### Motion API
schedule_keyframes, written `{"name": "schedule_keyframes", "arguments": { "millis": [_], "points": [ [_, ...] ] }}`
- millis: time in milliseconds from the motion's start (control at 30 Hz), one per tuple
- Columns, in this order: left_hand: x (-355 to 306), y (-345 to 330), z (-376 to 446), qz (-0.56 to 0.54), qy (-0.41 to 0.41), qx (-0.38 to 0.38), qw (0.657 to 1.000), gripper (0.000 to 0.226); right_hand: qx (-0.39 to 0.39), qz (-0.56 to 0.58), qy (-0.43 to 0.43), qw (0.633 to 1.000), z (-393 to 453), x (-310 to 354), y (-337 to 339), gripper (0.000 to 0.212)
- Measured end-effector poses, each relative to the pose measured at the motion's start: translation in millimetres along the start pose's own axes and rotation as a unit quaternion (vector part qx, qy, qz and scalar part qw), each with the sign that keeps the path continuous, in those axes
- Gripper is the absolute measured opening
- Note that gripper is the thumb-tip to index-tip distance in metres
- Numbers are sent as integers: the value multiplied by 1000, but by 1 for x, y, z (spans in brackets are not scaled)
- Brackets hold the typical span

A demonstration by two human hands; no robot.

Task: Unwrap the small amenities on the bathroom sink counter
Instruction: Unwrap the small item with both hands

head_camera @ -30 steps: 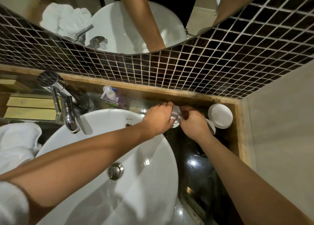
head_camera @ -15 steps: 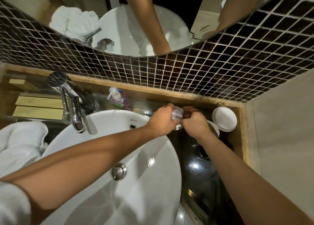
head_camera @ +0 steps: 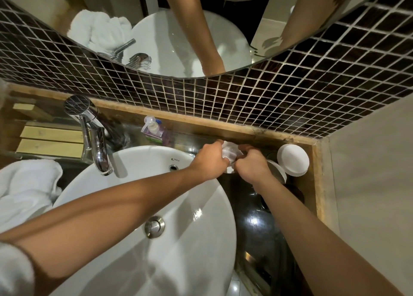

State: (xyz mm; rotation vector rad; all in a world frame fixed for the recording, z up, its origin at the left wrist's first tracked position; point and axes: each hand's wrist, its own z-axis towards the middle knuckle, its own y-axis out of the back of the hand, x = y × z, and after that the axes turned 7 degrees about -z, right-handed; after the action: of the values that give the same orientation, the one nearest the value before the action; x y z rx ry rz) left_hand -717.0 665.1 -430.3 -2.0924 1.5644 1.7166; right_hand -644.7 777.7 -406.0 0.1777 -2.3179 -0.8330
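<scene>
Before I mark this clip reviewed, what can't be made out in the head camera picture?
- Small white wrapped item, head view: mostly hidden between the left hand and right hand; what it is and how far unwrapped cannot be told.
- Second white round piece beside the white round lid: half covered by the right wrist.
- Pump bottle: label too small to read.
- White towel: cut by the left edge.

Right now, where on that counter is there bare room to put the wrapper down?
The dark counter is bare between the white basin and the wooden edge, nearer than the right hand. The back corner is crowded: a round white lid and both hands, the left hand included, around the wrapped item.
</scene>
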Motion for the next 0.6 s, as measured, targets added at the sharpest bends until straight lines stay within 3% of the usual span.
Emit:
{"name": "schedule_keyframes", "arguments": {
  "millis": [600],
  "points": [
    [-2, -1, 0, -66, 40, 1, 997, 57, 5, 76, -28, 997, 0, 2, -4, 65]
  ]
}}
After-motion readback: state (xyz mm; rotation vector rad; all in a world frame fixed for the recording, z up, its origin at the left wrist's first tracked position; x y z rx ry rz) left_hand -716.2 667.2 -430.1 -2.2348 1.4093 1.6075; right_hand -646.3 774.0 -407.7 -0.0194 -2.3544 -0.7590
